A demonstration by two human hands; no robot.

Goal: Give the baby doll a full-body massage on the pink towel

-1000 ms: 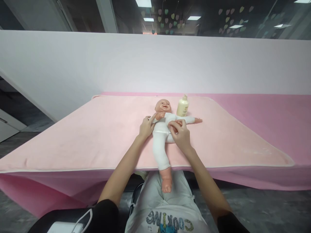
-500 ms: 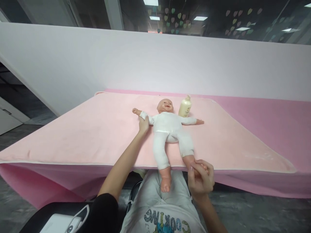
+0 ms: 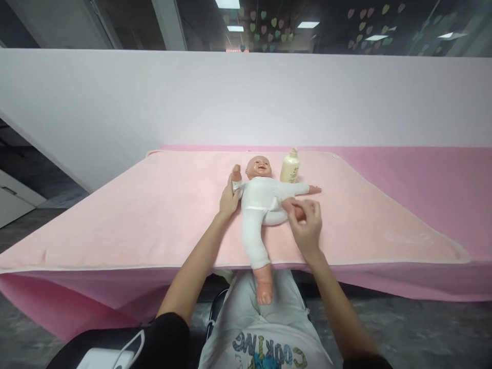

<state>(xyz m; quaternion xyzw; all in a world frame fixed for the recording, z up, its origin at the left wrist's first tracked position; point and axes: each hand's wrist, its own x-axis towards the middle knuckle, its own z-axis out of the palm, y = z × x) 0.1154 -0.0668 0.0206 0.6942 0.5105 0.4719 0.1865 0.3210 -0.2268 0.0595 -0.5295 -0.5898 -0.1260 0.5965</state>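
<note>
A baby doll (image 3: 258, 197) in a white suit lies on its back on the peach mat, its head toward the wall. My left hand (image 3: 229, 199) is closed round the doll's arm at the left, and that arm points upward. With my right hand (image 3: 306, 220) I grip the doll's foot at the right; this leg is bent up beside the belly. The doll's other leg is stretched out, its bare foot (image 3: 264, 285) hanging past the mat's front edge above my lap. A pale yellow pump bottle (image 3: 290, 166) stands just right of the doll's head.
The peach mat (image 3: 134, 220) lies over a pink cloth (image 3: 442, 195) that hangs down the table's front. Behind it rises a white wall (image 3: 246, 97). A white device with a cable (image 3: 103, 359) is at the lower left.
My right hand has moved up and away from me with the doll's foot, bending that leg. The doll's arm in my left hand has swung from pointing outward to pointing up.
</note>
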